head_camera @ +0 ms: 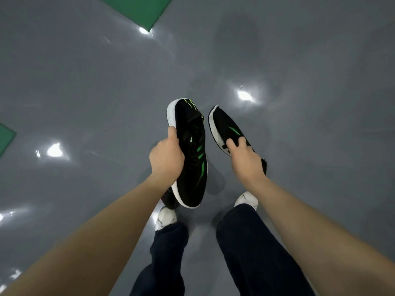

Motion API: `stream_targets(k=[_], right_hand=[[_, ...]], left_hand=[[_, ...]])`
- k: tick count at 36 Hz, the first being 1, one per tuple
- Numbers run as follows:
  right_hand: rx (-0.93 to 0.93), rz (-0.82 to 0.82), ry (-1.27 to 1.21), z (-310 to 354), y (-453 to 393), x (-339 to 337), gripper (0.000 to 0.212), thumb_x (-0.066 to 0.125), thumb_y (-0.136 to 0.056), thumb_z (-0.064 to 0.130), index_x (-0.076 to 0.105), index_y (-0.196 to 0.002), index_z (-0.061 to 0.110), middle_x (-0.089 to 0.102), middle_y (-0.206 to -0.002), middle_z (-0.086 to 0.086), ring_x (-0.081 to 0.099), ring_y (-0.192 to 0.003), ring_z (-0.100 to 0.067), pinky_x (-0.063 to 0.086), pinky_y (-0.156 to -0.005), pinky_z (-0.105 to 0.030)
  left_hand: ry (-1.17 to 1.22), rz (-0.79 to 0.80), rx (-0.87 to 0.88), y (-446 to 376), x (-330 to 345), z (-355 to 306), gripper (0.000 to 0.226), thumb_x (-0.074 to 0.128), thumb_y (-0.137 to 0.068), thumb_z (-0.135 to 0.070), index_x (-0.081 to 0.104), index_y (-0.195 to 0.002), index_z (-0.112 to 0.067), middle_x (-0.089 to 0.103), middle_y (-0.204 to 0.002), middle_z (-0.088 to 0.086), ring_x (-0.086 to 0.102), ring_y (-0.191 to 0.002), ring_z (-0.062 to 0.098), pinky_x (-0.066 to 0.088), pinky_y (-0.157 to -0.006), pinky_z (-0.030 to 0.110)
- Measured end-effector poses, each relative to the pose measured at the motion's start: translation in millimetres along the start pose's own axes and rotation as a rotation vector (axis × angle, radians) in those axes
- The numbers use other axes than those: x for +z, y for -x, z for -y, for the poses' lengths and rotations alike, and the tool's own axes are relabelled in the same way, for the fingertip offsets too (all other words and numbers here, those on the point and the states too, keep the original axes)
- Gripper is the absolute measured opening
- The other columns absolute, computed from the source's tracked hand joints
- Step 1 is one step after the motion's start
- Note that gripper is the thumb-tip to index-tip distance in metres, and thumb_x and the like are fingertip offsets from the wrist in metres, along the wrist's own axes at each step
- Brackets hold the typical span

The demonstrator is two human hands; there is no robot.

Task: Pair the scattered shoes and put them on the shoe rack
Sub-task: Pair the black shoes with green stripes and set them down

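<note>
Grey glossy floor (85,92) is stretching under a person whose left grip (167,158) is clutching one black-and-green sneaker (190,150) and right grip (242,154) is pinching its mate (224,124), so pairing looks done while the unseen rack is waiting.

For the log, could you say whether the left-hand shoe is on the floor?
Off the floor: the left hand grips the shoe in mid-air.

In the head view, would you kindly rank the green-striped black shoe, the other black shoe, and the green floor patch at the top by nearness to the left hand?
1. Green-striped black shoe: gripped by the left hand.
2. Other black shoe: to the right, held by the right hand.
3. Green floor patch: far ahead, top of view.
</note>
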State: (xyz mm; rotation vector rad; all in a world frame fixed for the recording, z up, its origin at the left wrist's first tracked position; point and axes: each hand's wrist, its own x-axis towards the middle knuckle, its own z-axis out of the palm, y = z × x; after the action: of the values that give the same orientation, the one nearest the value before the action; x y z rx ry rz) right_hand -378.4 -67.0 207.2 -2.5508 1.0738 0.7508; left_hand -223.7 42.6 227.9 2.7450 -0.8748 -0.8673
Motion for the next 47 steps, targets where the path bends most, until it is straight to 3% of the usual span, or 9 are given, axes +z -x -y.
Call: stream_targets(k=[5, 13, 21, 24, 26, 29, 34, 38, 47], right_hand=[[0.021, -0.047, 0.003, 11.6, 50.7, -65.2, 0.039, 0.043, -0.089, -0.007, 0.038, -0.124, 0.010, 0.040, -0.120, -0.018, 0.057, -0.083, -0.032, 0.038, -0.055, -0.035], [0.178, -0.135, -0.094, 20.6, 143.9, -148.3, 0.044, 0.051, -0.087, -0.007, 0.037, -0.125, 0.010, 0.041, -0.120, -0.015, 0.057, -0.081, -0.029, 0.038, -0.056, -0.033], [0.389, -0.198, -0.202, 4.0, 254.6, -210.8, 0.043, 0.048, -0.086, -0.008, 0.037, -0.124, 0.009, 0.042, -0.120, -0.014, 0.043, -0.065, -0.026, 0.034, -0.054, -0.033], [0.495, -0.216, -0.221, -9.7, 308.2, -223.7, 0.040, 0.046, -0.087, -0.006, 0.038, -0.124, 0.008, 0.043, -0.120, -0.013, 0.055, -0.073, -0.029, 0.035, -0.056, -0.032], [0.545, -0.217, -0.242, -16.5, 332.6, -227.1, 0.041, 0.048, -0.085, -0.007, 0.037, -0.123, 0.007, 0.043, -0.120, -0.013, 0.059, -0.078, -0.030, 0.036, -0.057, -0.032], [0.629, -0.236, -0.287, -30.3, 381.8, -228.8, 0.045, 0.051, -0.082, -0.009, 0.037, -0.121, 0.007, 0.044, -0.118, -0.013, 0.046, -0.067, -0.027, 0.036, -0.057, -0.032], [0.754, -0.252, -0.275, -54.2, 472.9, -218.8, 0.045, 0.051, -0.081, -0.010, 0.037, -0.120, 0.007, 0.045, -0.113, -0.012, 0.025, -0.049, -0.016, 0.024, -0.043, -0.030], [0.835, -0.279, -0.295, -74.8, 547.3, -199.7, 0.040, 0.048, -0.083, -0.009, 0.039, -0.119, 0.006, 0.045, -0.113, -0.012, 0.024, -0.047, -0.016, 0.016, -0.041, -0.028], [1.037, -0.355, -0.377, -120.4, 728.7, -127.9, 0.033, 0.046, -0.086, -0.005, 0.039, -0.116, 0.007, 0.045, -0.111, -0.012, 0.028, -0.047, -0.017, 0.026, -0.044, -0.031]], left_hand=[[-0.057, -0.017, 0.062, 40.0, -64.8, -18.6, 0.013, 0.032, -0.100, -0.014, 0.038, -0.109, -0.006, 0.050, -0.072, 0.010, 0.046, -0.063, 0.029, 0.033, -0.055, 0.034], [-0.113, -0.062, 0.267, 106.4, -151.8, -59.9, 0.012, 0.033, -0.100, -0.015, 0.038, -0.108, -0.007, 0.043, -0.063, 0.004, 0.045, -0.060, 0.025, 0.027, -0.049, 0.030], [-0.167, -0.052, 0.511, 183.9, -207.0, -123.9, 0.012, 0.035, -0.099, -0.013, 0.039, -0.108, -0.006, 0.037, -0.057, 0.000, 0.044, -0.060, 0.027, 0.030, -0.053, 0.031], [-0.193, -0.030, 0.610, 223.5, -216.3, -153.3, 0.012, 0.034, -0.099, -0.013, 0.038, -0.109, -0.007, 0.038, -0.058, 0.000, 0.044, -0.060, 0.026, 0.029, -0.053, 0.030], [-0.205, -0.016, 0.646, 244.1, -218.6, -166.0, 0.012, 0.035, -0.099, -0.012, 0.037, -0.110, -0.008, 0.043, -0.061, 0.003, 0.045, -0.061, 0.027, 0.030, -0.053, 0.030], [-0.222, -0.013, 0.733, 287.6, -220.0, -187.3, 0.012, 0.036, -0.097, -0.009, 0.038, -0.109, -0.007, 0.049, -0.067, 0.007, 0.047, -0.062, 0.028, 0.032, -0.055, 0.032], [-0.257, 0.005, 0.893, 369.4, -213.2, -222.4, 0.014, 0.036, -0.097, -0.007, 0.038, -0.111, -0.008, 0.037, -0.058, -0.001, 0.045, -0.062, 0.028, 0.030, -0.053, 0.030], [-0.291, 0.022, 0.984, 437.6, -196.1, -246.8, 0.015, 0.036, -0.096, -0.007, 0.037, -0.110, -0.008, 0.036, -0.060, -0.001, 0.044, -0.065, 0.027, 0.031, -0.055, 0.031], [-0.460, -0.041, 1.284, 614.7, -135.6, -291.3, 0.019, 0.040, -0.093, -0.003, 0.040, -0.111, -0.007, 0.059, -0.075, 0.010, 0.045, -0.063, 0.029, 0.030, -0.067, 0.029]])
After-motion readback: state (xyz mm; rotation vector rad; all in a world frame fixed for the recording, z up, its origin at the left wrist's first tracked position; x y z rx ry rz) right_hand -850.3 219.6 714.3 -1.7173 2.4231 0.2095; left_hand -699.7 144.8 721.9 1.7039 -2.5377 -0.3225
